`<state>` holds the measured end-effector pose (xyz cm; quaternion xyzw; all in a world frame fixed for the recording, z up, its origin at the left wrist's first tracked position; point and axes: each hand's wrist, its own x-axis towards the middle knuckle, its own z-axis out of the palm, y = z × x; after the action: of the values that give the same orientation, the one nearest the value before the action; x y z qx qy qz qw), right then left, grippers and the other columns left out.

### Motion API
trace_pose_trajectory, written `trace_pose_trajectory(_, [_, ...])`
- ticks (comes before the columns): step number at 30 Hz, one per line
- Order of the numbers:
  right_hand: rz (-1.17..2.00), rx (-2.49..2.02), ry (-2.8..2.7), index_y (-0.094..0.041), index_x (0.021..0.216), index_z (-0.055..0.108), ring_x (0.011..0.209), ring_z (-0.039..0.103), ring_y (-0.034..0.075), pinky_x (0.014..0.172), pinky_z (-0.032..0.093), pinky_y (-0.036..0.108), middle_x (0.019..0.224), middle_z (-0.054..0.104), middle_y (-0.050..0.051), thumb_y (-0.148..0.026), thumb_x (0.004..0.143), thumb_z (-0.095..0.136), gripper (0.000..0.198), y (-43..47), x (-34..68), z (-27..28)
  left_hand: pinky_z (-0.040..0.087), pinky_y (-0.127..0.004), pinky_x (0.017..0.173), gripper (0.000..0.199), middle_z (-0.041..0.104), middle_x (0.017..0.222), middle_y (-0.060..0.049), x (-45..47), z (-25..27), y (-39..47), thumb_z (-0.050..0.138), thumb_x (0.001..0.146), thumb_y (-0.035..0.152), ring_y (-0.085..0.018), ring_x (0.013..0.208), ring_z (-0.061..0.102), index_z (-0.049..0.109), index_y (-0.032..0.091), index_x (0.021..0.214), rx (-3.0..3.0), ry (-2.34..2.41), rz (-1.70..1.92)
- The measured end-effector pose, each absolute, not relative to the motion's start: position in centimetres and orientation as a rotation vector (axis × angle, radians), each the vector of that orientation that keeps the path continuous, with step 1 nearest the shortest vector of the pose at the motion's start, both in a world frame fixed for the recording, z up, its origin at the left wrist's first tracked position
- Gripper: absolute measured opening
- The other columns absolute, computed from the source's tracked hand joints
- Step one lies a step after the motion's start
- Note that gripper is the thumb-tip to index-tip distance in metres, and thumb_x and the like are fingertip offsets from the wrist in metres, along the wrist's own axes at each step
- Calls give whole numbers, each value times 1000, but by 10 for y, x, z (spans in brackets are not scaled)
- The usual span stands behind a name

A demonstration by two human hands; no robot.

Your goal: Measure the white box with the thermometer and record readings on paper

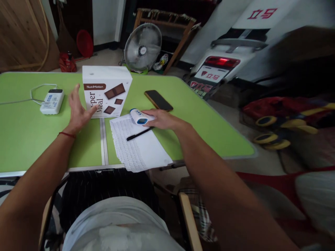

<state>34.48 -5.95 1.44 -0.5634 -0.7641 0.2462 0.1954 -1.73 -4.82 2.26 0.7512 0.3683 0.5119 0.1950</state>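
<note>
A white box (pixel 104 76) printed with chocolate pieces stands upright on the green table. My left hand (pixel 78 111) is at its left side, fingers spread, with the thumb across the front face; whether it presses on the box I cannot tell. In my right hand (pixel 163 119) is a white and blue infrared thermometer (pixel 136 115), its small screen facing up toward me. The thermometer is over the top of a sheet of paper (pixel 150 150) covered partly in handwriting. A black pen (pixel 138 134) lies across the paper, just below the right hand.
A dark phone (pixel 158 100) lies behind my right hand. At the left is a white power strip (pixel 52 101) with a cable. The green folding table (pixel 209 129) has a metal seam (pixel 103 146). Beyond it stand a fan (pixel 143 48) and a scooter (pixel 220 62).
</note>
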Motion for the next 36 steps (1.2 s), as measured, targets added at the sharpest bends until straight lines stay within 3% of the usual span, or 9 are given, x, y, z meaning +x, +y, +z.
trace_pose_trajectory(3, [664,-1577,-2141,-26,131,71,118,68,34,108,51,54,133,72,10,-22,67,84,66,-56,347,9,41,-58,110,53,58,125,-12,-5,34,-71,83,77,52,-38,136,44,60,24,116,2158,1175,1642])
trace_pose_trajectory(6, [627,-1563,-2135,-25,130,72,118,68,35,107,52,54,131,73,10,-22,67,83,64,-58,347,5,51,-54,97,36,63,92,-6,20,35,-97,76,83,56,-31,104,62,61,23,87,2467,888,1305])
trace_pose_trajectory(8, [606,-1565,-2134,-23,130,72,118,69,35,106,52,53,129,73,12,-22,69,81,62,-61,348,4,53,-51,95,36,67,105,-10,35,27,-108,63,93,58,-29,103,64,65,22,96,2635,749,1047])
trace_pose_trajectory(10, [580,-1577,-2128,-22,131,71,117,69,35,106,52,53,129,73,12,-23,70,80,62,-64,348,4,51,-54,103,52,62,131,-18,44,15,-112,52,97,64,-34,121,60,63,18,117,2708,754,888])
trace_pose_trajectory(12, [553,-1599,-2117,-22,132,70,118,68,35,105,52,52,130,73,13,-24,71,80,62,-67,347,3,44,-60,112,61,54,144,-23,45,2,-109,49,98,66,-40,137,50,58,16,131,2734,779,741])
trace_pose_trajectory(18, [483,-1666,-2122,-21,129,72,111,70,34,99,54,51,123,74,14,-29,73,79,57,-83,331,5,43,-58,116,51,56,143,-17,29,1,-96,66,89,54,-40,136,51,61,21,129,2772,771,443])
trace_pose_trajectory(24, [443,-1659,-2097,-24,130,71,111,69,34,98,54,52,122,74,12,-31,75,78,56,-85,325,1,37,-55,119,67,39,158,-25,30,28,-103,65,89,53,-43,147,39,53,11,140,2717,970,55])
trace_pose_trajectory(31, [510,-1547,-2118,-23,132,69,117,67,34,104,53,53,129,70,13,-30,74,80,59,-63,337,-6,30,-53,125,69,33,164,-22,25,20,-90,59,93,57,-40,153,31,46,13,145,2757,914,53])
trace_pose_trajectory(36, [181,-1439,-2173,-25,122,74,116,64,33,102,52,53,121,70,12,-26,79,70,43,-79,338,3,29,-55,124,72,32,164,-24,25,17,-90,57,94,60,-42,152,30,46,11,145,2778,904,53])
